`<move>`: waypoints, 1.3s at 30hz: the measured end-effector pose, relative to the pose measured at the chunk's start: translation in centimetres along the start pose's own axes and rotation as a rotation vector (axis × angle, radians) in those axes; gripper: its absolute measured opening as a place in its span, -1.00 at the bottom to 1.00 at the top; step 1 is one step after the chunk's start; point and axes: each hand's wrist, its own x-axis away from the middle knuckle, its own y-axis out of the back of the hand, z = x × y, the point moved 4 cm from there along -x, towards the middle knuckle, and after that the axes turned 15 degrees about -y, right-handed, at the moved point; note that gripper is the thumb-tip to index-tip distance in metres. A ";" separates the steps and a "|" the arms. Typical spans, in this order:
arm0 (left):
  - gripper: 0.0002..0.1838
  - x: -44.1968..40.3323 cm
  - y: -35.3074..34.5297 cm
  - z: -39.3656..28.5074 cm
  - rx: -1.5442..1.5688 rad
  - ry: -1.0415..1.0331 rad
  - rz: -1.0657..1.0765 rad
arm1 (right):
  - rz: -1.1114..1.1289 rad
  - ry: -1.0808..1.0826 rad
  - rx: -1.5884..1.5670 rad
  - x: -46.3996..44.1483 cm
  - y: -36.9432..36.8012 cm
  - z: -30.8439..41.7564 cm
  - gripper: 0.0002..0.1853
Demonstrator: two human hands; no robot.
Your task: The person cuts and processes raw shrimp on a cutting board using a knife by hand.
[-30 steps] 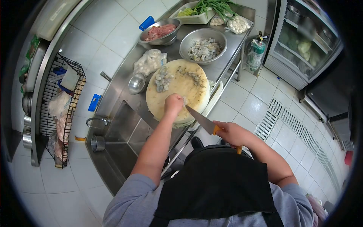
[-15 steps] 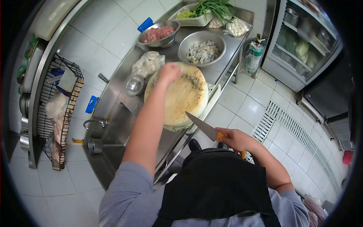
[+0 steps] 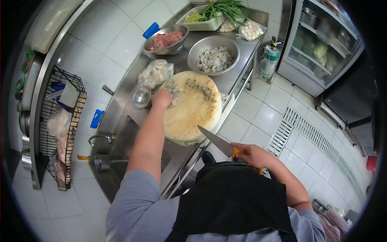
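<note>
My right hand [image 3: 253, 155] grips the orange handle of a kitchen knife [image 3: 215, 138], its blade pointing up and left past the near edge of a thick round chopping board [image 3: 187, 117]. At the board's left side is my left hand [image 3: 162, 99], against a small pile of glossy grey-white pieces [image 3: 174, 89]; its fingers are hidden under the hand. Dark grey scraps [image 3: 204, 89] lie along the far right of the board. Behind it, a perforated metal bowl [image 3: 194, 56] holds more grey-white pieces [image 3: 215, 59].
Left of the board are a small metal bowl [image 3: 142, 98] and a stuffed plastic bag [image 3: 156, 73]. Raw meat [image 3: 165, 40] fills another metal bowl. Green stalks [image 3: 223, 10] lie in a white tray at the back. A sink [image 3: 125, 139] sits lower left.
My left hand has moved from the board's far edge down and left. Grey-white pieces now show beside it on the board. The right hand still holds the knife almost in place.
</note>
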 end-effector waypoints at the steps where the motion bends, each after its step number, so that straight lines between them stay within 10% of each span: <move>1: -0.58 1.0 0.3 -0.6 0.015 0.064 -0.049 | 0.003 0.008 -0.019 0.0 0.0 0.1 -0.37; 7: -0.76 6.2 4.2 -3.7 0.701 -0.066 -0.071 | -0.034 0.061 0.015 -1.1 0.2 -0.2 -0.37; 16: -0.82 10.1 5.7 -10.7 0.539 -0.710 -0.176 | -0.079 0.069 -0.094 -1.9 1.0 0.9 -0.40; 19: -0.84 10.4 5.0 -9.2 0.549 -0.147 -0.104 | -0.089 0.076 -0.113 -2.1 1.1 1.8 -0.39; 22: -0.83 11.0 2.4 -10.0 0.529 -0.014 0.019 | -0.092 0.084 -0.123 -2.5 0.7 1.8 -0.39; 28: -0.84 11.8 0.3 -13.6 0.399 -0.345 -0.332 | -0.148 0.057 -0.159 -2.8 0.6 1.3 -0.39; 39: -0.89 12.6 -0.1 -13.9 0.357 -0.243 -0.373 | -0.097 0.070 -0.183 -3.6 -0.6 1.4 -0.38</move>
